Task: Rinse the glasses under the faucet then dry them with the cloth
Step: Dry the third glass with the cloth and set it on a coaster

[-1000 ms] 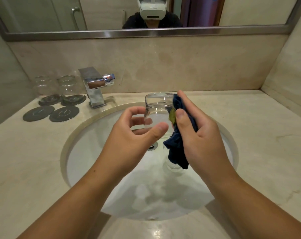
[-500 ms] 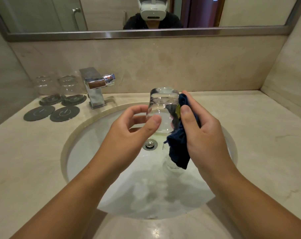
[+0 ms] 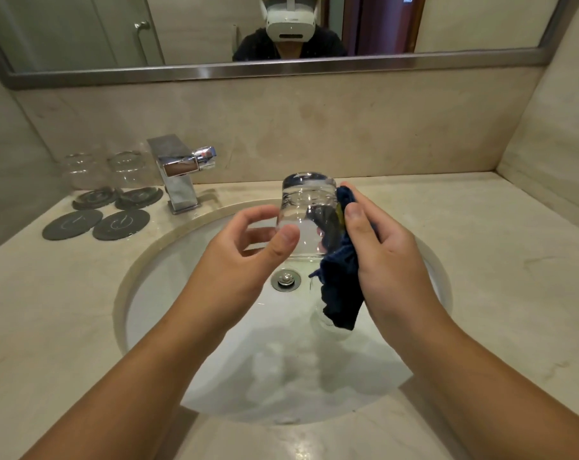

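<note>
A clear glass (image 3: pixel 300 207) is held upside down over the sink basin (image 3: pixel 168 293). My left hand (image 3: pixel 235 260) grips its side near the rim between thumb and fingers. My right hand (image 3: pixel 387 260) holds a dark blue cloth (image 3: pixel 343 293) and presses it against the glass's right side; part of the cloth shows through the glass. The cloth's loose end hangs toward the basin. Below it another clear glass (image 3: pixel 329 327) seems to lie in the basin, mostly hidden. The chrome faucet (image 3: pixel 178 174) stands at the back left with no water running.
Two clear glasses (image 3: pixel 82 171) (image 3: pixel 127 167) stand on dark round coasters left of the faucet. Two bare coasters (image 3: pixel 72 224) (image 3: pixel 120 224) lie in front of them. The drain (image 3: pixel 285 279) shows between my hands. A beige stone counter (image 3: pixel 480 260) surrounds the basin, with a mirror above.
Both hands have lifted the glass slightly and shifted it right, so the drain now shows below it. The cloth stays pressed on the glass's right side.
</note>
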